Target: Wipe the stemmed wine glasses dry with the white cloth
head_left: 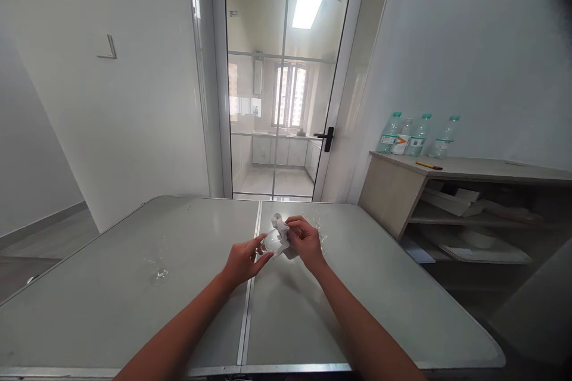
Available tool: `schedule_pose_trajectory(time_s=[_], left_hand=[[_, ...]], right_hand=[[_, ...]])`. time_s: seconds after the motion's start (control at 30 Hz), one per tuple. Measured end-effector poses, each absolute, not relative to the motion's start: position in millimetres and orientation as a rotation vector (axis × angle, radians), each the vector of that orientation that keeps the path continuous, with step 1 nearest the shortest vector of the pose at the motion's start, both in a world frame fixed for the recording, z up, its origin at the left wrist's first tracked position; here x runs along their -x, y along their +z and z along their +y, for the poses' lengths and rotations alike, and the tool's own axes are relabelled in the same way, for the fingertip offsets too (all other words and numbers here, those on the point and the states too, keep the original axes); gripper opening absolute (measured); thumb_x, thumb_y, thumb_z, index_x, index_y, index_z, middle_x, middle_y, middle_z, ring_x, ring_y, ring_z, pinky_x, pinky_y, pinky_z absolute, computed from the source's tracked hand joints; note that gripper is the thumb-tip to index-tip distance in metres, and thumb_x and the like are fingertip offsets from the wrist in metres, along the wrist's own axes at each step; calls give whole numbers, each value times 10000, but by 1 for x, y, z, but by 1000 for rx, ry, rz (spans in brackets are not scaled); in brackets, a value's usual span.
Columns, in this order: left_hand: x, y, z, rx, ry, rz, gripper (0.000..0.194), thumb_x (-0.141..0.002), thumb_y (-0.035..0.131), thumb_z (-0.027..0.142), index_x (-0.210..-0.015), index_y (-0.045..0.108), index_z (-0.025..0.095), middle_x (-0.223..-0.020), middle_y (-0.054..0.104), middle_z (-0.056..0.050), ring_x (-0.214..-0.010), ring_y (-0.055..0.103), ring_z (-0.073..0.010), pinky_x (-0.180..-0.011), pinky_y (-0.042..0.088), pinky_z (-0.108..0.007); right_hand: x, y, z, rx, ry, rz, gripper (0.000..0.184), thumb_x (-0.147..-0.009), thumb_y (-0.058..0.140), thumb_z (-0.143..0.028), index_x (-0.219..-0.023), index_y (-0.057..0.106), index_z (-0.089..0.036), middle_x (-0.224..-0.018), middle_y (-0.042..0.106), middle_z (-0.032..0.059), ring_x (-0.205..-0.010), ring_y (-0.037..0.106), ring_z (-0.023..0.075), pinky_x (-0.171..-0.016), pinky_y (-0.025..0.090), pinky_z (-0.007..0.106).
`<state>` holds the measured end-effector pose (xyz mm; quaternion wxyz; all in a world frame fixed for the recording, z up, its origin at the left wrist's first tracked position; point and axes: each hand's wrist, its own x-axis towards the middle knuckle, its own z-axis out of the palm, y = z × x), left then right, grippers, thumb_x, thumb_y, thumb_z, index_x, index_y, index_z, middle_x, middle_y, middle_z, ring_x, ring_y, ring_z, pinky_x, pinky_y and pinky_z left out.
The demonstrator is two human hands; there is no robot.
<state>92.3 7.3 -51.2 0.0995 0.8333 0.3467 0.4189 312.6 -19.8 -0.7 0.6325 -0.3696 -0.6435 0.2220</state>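
Observation:
My left hand (243,259) grips a clear rounded glass (273,241) above the middle of the table, thumb on its near side and fingers on its far side. White tissue (280,223) lies bunched against the glass, partly covering it. The fingers of my right hand (305,239) are closed on this tissue and press it to the glass. To the left, a see-through glassy object (159,274) rests on the table; its outline is faint. Droplet-like shiny marks (320,232) show just beyond my right hand.
The pale folding table (196,321) has a metal seam down its middle. At the right stands a shelf unit (395,184) with several plastic bottles (417,136) and a yellow-red pen (429,165) on top. Behind the table is a closed glass door (257,89).

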Motion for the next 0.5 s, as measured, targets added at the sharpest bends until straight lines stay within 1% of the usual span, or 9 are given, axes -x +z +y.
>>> schedule_pose_trajectory(time_s=[0.07, 0.13, 0.23, 0.3, 0.37, 0.43, 0.5], left_hand=[[-94, -51, 5, -2436, 1267, 1024, 480, -908, 655, 511, -1307, 642, 245, -785, 717, -12, -540, 580, -126, -642, 485, -265], [-95, -51, 3, -2404, 1296, 1014, 463, -915, 651, 495, -1303, 642, 244, -774, 708, -7, -542, 573, -125, -634, 482, -263], [-96, -50, 0, -2322, 1379, 1011, 452, -922, 645, 491, -1298, 642, 238, -769, 695, -5, -560, 568, -127, -644, 487, -265], [-95, -49, 0, -2261, 1447, 1029, 449, -925, 641, 496, -1288, 649, 232, -766, 687, -6, -566, 560, -129, -655, 494, -268], [-91, -50, 3, -2253, 1468, 1041, 447, -919, 645, 502, -1275, 664, 232, -756, 685, -7, -566, 556, -132, -651, 490, -269], [-87, -52, 7, -2316, 1418, 1039, 445, -908, 658, 503, -1269, 680, 244, -750, 699, -13, -555, 561, -135, -639, 478, -272], [-83, -54, 11, -2422, 1328, 1016, 452, -893, 678, 498, -1277, 690, 258, -754, 720, -25, -546, 577, -144, -640, 469, -281]], right_hand=[[-314, 0, -22, 857, 485, -1519, 173, -899, 615, -344, -861, 704, -201, -1043, 667, 94, -966, 652, 223, -800, 527, 332], [-315, 2, -27, 880, 456, -1576, 195, -916, 592, -353, -909, 715, -202, -1101, 682, 112, -1023, 659, 239, -847, 530, 350], [-317, 6, -37, 880, 471, -1720, 270, -940, 547, -359, -1104, 693, -202, -1174, 683, 112, -1075, 650, 257, -887, 522, 361], [-319, 9, -44, 841, 537, -1815, 355, -935, 528, -302, -1267, 611, -203, -1175, 676, 96, -1049, 646, 248, -883, 517, 355], [-320, 12, -48, 812, 581, -1883, 449, -913, 513, -214, -1361, 494, -208, -1157, 664, 85, -1010, 637, 228, -878, 510, 348], [-321, 13, -51, 809, 591, -1960, 481, -891, 489, -139, -1361, 422, -217, -1111, 655, 72, -961, 620, 205, -871, 500, 342], [-322, 14, -53, 818, 635, -2045, 498, -869, 472, -100, -1343, 390, -230, -995, 636, 29, -848, 589, 179, -826, 493, 329]])
